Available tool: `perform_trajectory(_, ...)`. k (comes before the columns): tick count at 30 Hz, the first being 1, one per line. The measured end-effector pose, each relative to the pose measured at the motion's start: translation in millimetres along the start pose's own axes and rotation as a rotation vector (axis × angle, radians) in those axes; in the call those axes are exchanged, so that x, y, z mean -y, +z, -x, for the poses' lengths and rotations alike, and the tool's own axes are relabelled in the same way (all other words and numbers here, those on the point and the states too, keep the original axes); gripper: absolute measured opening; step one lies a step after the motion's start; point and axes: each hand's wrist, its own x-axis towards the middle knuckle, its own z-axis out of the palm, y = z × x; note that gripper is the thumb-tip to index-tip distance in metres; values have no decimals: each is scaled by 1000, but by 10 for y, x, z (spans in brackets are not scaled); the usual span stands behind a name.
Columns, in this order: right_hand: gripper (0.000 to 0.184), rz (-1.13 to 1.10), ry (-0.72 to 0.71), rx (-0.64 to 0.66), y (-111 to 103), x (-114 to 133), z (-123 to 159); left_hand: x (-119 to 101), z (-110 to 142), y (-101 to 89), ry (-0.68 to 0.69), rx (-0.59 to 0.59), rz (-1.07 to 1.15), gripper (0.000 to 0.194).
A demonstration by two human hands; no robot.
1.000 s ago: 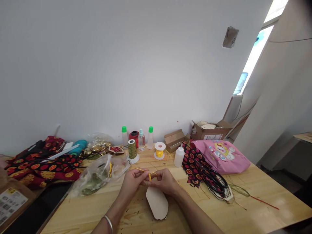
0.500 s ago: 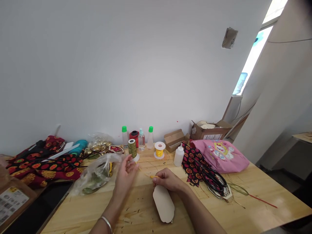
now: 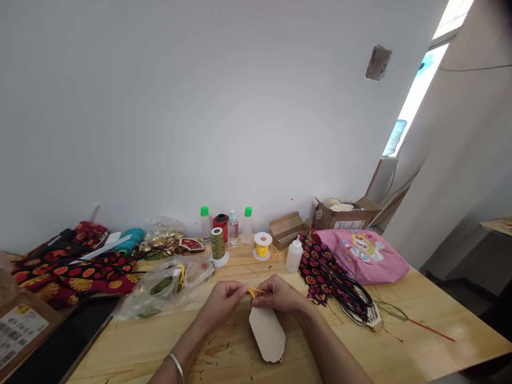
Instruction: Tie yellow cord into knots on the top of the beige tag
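Between my two hands runs a short yellow cord (image 3: 251, 292). My left hand (image 3: 225, 300) is closed, thumb and finger pinching one part of it. My right hand (image 3: 278, 294) pinches the cord from the other side, close to the top of a pale, flat piece with scalloped ends (image 3: 268, 335). That piece hangs tilted just under my right fingers, with a small loop at its lower tip. The fingers hide its upper end, so how the cord meets it cannot be made out.
Behind my hands stand a yellow cord spool (image 3: 262, 247), an olive thread spool (image 3: 217, 245) and a white squeeze bottle (image 3: 294, 256). Black-handled scissors (image 3: 352, 293) lie on patterned cloth (image 3: 314, 266) beside a pink bag (image 3: 360, 256). A clear plastic bag (image 3: 160, 288) is at left.
My left hand has moved right and down from near the olive spool, and its fingers have closed on the cord beside my right hand. The pale piece has shifted slightly.
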Motion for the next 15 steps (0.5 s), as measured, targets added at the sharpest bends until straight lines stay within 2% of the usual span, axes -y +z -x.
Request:
perform_trajectory(5,28,7,-29,-52,48,-3,-20,-23,2,-28,-72,-10,102,27)
perform_trajectory(12,16,19,-74,-159,97,-77,-72,29,-13,55,-89,-24,122,28)
perform_trajectory(15,18,68,-105,-202,76,-101,-79,26,-21,58,-80,-43,145,28)
